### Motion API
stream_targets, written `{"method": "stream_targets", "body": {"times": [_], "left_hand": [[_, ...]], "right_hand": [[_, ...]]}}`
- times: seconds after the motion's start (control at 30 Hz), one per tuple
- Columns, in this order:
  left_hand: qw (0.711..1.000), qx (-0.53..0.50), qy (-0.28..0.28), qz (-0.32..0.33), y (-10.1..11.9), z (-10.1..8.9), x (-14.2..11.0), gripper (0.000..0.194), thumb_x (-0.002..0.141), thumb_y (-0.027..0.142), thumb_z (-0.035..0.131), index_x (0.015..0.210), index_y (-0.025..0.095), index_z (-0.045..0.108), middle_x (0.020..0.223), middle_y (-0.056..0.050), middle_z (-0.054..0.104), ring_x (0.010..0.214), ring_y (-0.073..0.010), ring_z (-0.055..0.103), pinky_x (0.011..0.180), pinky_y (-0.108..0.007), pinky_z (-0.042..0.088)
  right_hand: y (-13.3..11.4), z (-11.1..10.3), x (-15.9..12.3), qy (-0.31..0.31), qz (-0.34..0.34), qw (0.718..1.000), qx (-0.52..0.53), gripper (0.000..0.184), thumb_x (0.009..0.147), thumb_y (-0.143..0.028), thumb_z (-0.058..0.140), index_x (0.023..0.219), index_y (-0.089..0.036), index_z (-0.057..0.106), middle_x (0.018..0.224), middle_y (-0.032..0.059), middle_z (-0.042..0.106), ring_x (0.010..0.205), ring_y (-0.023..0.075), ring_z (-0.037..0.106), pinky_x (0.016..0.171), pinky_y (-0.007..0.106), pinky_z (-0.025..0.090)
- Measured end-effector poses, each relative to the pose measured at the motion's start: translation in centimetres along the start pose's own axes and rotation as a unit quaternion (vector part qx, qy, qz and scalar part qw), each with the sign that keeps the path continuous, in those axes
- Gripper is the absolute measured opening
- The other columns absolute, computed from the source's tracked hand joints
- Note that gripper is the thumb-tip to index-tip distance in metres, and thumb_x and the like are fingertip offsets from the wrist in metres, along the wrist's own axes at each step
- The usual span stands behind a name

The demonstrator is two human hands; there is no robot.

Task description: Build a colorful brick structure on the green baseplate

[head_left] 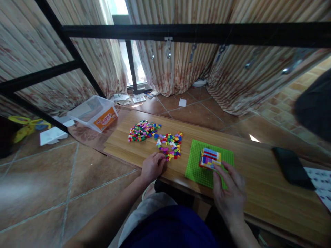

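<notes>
On the green baseplate [192, 165] stands a small layered build of toy bricks [211, 156], with white, yellow, red, blue and purple pieces on its top. My right hand [231, 193] is at the build's near right corner, its index finger and thumb closed on that edge. The other fingers reach over the baseplate. My left hand [153, 167] rests at the table's near edge with its fingers curled together beside the scattered loose bricks [170, 143]. Whatever those fingertips may hold is hidden. Behind lies a denser pile of colourful bricks [143, 131].
The wooden table [253, 172] carries a black phone-like slab [292, 167] and a printed sheet [320, 186] at the right. A clear plastic box [94, 112] with an orange label sits beyond the table's left end. Black metal bars [181, 31] cross in front of the curtains.
</notes>
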State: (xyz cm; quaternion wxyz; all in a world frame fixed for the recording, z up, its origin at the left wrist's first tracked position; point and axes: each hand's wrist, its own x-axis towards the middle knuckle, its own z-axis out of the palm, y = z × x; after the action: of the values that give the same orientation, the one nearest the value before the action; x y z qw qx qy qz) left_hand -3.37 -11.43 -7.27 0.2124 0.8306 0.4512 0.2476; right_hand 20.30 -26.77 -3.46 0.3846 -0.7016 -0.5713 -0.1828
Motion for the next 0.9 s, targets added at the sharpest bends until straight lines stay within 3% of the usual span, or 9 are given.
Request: {"method": "stream_targets", "body": {"times": [0.1, 0.27, 0.57, 0.67, 0.8, 0.9], "left_hand": [[0.999, -0.036, -0.002, -0.01, 0.2, -0.3, 0.0, 0.014, 0.094, 0.026, 0.053, 0.095, 0.023, 0.066, 0.096, -0.002, 0.071, 0.087, -0.0148, 0.066, 0.079, -0.025, 0.05], [0.989, -0.141, 0.006, -0.046, 0.5, -1.0, -0.1, 0.016, 0.094, 0.025, 0.052, 0.096, 0.02, 0.066, 0.094, -0.002, 0.072, 0.081, -0.0143, 0.065, 0.078, -0.026, 0.052], [0.931, -0.351, 0.013, -0.101, 1.2, -0.6, -0.7, 0.018, 0.092, 0.03, 0.054, 0.099, 0.016, 0.064, 0.086, -0.003, 0.069, 0.077, -0.0143, 0.064, 0.074, -0.026, 0.053], [0.944, -0.312, 0.009, -0.109, 1.3, -0.9, -0.5, 0.018, 0.093, 0.029, 0.053, 0.099, 0.017, 0.065, 0.086, -0.003, 0.068, 0.074, -0.0139, 0.062, 0.071, -0.025, 0.052], [0.983, -0.17, -0.008, -0.068, 1.2, -1.2, 0.0, 0.014, 0.091, 0.021, 0.053, 0.092, 0.018, 0.067, 0.088, -0.004, 0.07, 0.081, -0.0157, 0.063, 0.077, -0.028, 0.051], [0.994, -0.101, -0.013, -0.043, 1.1, -1.0, 0.6, 0.013, 0.089, 0.016, 0.053, 0.089, 0.019, 0.066, 0.09, -0.004, 0.07, 0.085, -0.0171, 0.064, 0.081, -0.029, 0.051]], "right_hand": [[-1.7, 0.0, -1.2, -0.019, 0.013, 0.998, 0.055, 0.025, 0.092, -0.019, 0.058, 0.115, -0.023, 0.067, 0.122, 0.01, 0.065, 0.111, 0.023, 0.061, 0.094, 0.042, 0.05], [-3.4, 1.3, -4.0, -0.109, 0.059, 0.986, 0.109, 0.021, 0.095, -0.024, 0.053, 0.11, -0.023, 0.068, 0.12, 0.0097, 0.066, 0.109, 0.0234, 0.063, 0.091, 0.044, 0.052], [-4.0, 2.5, -4.2, -0.139, 0.075, 0.977, 0.143, 0.022, 0.097, -0.03, 0.051, 0.107, -0.024, 0.07, 0.115, 0.0088, 0.07, 0.105, 0.0228, 0.065, 0.088, 0.043, 0.053], [-4.0, 2.7, -4.5, -0.141, 0.077, 0.976, 0.149, 0.024, 0.097, -0.033, 0.051, 0.106, -0.024, 0.071, 0.112, 0.0087, 0.071, 0.103, 0.023, 0.066, 0.088, 0.043, 0.054], [-3.9, 2.8, -5.3, -0.147, 0.087, 0.973, 0.157, 0.025, 0.097, -0.035, 0.051, 0.103, -0.024, 0.072, 0.11, 0.009, 0.072, 0.1, 0.0235, 0.067, 0.086, 0.043, 0.055], [-3.8, 2.8, -5.7, -0.157, 0.088, 0.97, 0.165, 0.024, 0.096, -0.035, 0.052, 0.103, -0.025, 0.072, 0.11, 0.0084, 0.072, 0.099, 0.023, 0.068, 0.085, 0.041, 0.056]]}}
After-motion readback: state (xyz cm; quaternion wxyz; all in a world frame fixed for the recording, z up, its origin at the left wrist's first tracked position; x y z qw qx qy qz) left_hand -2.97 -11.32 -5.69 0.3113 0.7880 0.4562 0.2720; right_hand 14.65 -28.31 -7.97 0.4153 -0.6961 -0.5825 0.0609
